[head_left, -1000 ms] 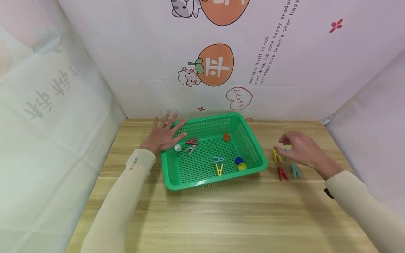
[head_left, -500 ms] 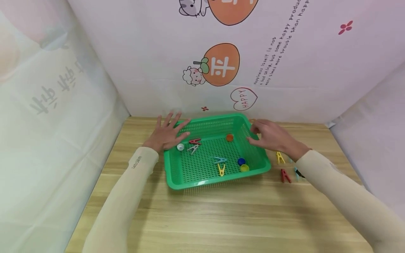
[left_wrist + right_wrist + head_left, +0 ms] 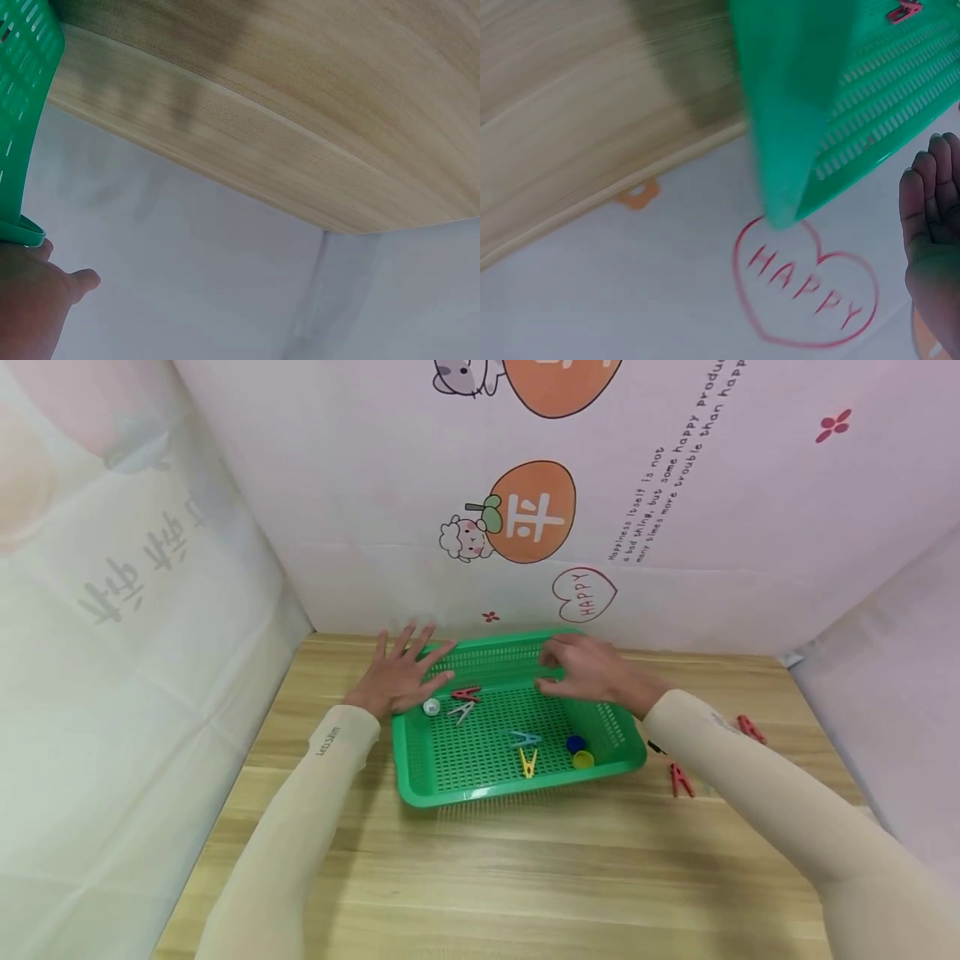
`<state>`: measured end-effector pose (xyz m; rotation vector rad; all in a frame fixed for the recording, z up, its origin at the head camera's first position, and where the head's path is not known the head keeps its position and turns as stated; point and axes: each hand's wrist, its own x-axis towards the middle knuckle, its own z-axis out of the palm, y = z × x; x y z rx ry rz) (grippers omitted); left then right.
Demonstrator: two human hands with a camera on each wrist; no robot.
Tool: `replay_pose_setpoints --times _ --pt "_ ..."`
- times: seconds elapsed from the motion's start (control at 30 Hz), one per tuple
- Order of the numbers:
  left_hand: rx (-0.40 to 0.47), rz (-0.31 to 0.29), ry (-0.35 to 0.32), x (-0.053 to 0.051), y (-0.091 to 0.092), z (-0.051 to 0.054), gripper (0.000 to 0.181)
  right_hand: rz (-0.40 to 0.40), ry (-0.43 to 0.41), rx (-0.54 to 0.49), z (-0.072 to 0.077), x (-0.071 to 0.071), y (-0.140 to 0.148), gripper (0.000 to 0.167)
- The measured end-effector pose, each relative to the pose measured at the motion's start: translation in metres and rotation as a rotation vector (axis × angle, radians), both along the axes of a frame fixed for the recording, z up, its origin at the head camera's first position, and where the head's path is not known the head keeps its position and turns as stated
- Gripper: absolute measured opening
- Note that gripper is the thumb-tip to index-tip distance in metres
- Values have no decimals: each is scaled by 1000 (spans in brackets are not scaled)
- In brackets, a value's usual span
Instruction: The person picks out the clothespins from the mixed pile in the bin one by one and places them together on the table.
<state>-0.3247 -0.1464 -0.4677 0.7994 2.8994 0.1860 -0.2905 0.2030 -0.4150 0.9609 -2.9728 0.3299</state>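
My left hand (image 3: pixel 397 681) rests on the left rim of the green plastic basket (image 3: pixel 487 792), fingers spread; part of it shows in the left wrist view. Above the basket's back right is my right hand (image 3: pixel 581 670), fingers bent, with a gap between thumb and forefinger and nothing seen in it. In the basket lie a red clothespin (image 3: pixel 466 694), a grey one (image 3: pixel 461 712), a light blue one (image 3: pixel 526 737) and a yellow one (image 3: pixel 528 763). A white cap (image 3: pixel 431 707), a blue cap (image 3: pixel 575 744) and a yellow cap (image 3: pixel 583 760) lie there too.
On the wooden table (image 3: pixel 510 877), right of the basket, lie a red clothespin (image 3: pixel 681 779) and another red clothespin (image 3: pixel 751 728). My right sleeve (image 3: pixel 757 785) covers much of that area. A printed white backdrop (image 3: pixel 360 527) stands close behind the basket.
My right hand has moved left from the clothespins on the table to above the basket, hiding the orange cap. My left hand stays on the rim. The head view has shifted slightly.
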Motion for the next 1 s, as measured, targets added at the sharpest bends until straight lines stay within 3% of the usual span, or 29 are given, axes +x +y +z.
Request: replay_pose_setpoints --times 0.17,0.53,0.77,1.0 --pt "-12 -6 2 -1 0 -1 73 78 -62 -39 -6 -11 -25 37" --pt "-28 3 12 -1 0 0 72 264 -97 83 -33 -27 -77 33" --pt "-43 1 8 0 1 0 71 337 -161 99 -60 -33 -102 31" --pt "-29 4 21 -1 -1 -1 70 371 -181 145 -73 -37 -122 35"
